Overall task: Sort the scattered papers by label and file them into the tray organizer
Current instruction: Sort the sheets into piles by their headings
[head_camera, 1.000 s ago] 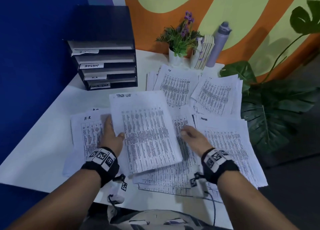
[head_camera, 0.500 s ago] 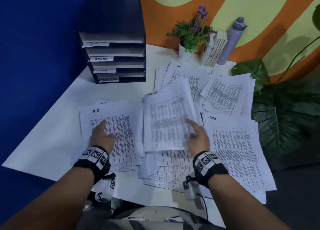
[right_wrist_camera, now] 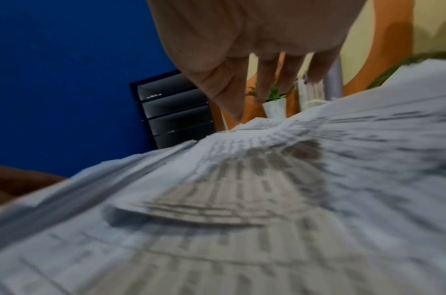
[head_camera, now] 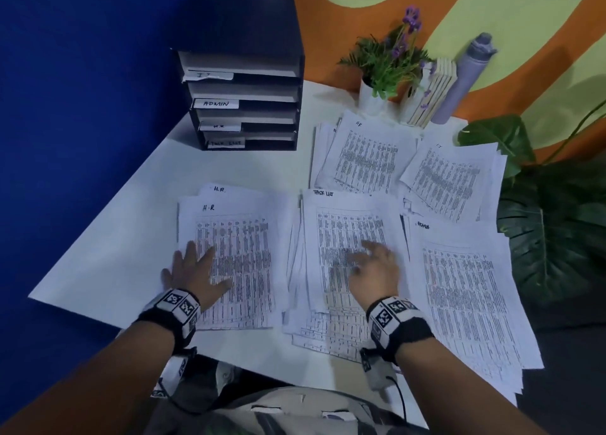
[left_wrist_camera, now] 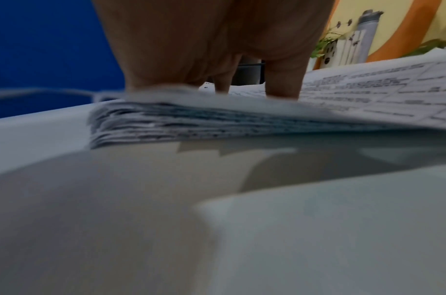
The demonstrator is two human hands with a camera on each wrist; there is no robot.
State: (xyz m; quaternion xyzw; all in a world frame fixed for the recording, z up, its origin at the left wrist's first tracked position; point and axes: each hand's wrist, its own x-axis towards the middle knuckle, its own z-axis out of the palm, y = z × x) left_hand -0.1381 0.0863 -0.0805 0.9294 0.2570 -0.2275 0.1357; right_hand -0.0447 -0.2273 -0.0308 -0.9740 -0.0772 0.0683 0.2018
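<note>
Printed sheets lie in piles on the white table [head_camera: 108, 257]. My left hand [head_camera: 193, 270] rests flat, fingers spread, on the near-left corner of the pile marked H-R [head_camera: 242, 247]; in the left wrist view the fingers press on that stack [left_wrist_camera: 191, 117]. My right hand [head_camera: 370, 267] hovers with loosely spread fingers just over the middle pile marked TASK LIST [head_camera: 344, 234] and holds nothing; the right wrist view shows its fingers [right_wrist_camera: 267, 79] above the blurred sheets [right_wrist_camera: 267, 199]. An ADMIN pile [head_camera: 465, 290] lies at the right. The black tray organizer [head_camera: 242, 74] stands at the back left.
Further back lie an H-R pile [head_camera: 364, 156] and an IT pile [head_camera: 452, 175]. A potted plant [head_camera: 387, 64], some books [head_camera: 433, 90] and a grey bottle [head_camera: 465, 74] stand against the wall. Large green leaves [head_camera: 551, 231] overhang the table's right edge.
The TASK LIST sheets that lay over the H-R pile have moved right onto the middle pile. My right hand has let them go; my left hand has spread flat on the H-R pile.
</note>
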